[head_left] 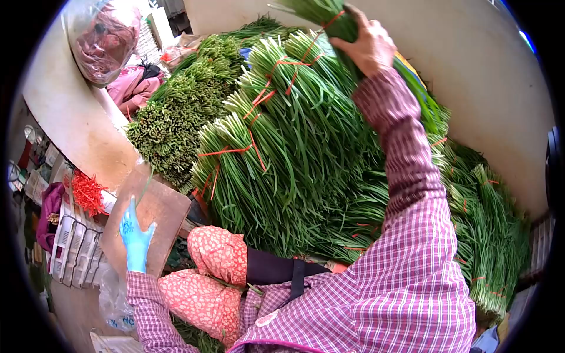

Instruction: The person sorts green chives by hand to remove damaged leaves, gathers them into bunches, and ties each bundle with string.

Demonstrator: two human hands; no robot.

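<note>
My right hand (372, 46), bare, is raised at the top of the view. Its fingers are wrapped round a bunch of garlic chives (321, 13) tied with a red string. Below it lies a big heap of tied green chive bundles (294, 135), their pale cut ends toward the upper left. My left hand (136, 235), in a blue glove with dark writing, lies with fingers apart on a brown board (154, 203). A thin green blade (145, 187) lies on the board just beyond its fingertips.
Thicker green stems (185, 106) are stacked left of the heap, and more chive bundles (488, 247) lie at the right. Red ties (88, 191) sit by a white plastic crate (76, 241). A pale curved wall (488, 76) bounds the right. A clear bag (105, 44) is at upper left.
</note>
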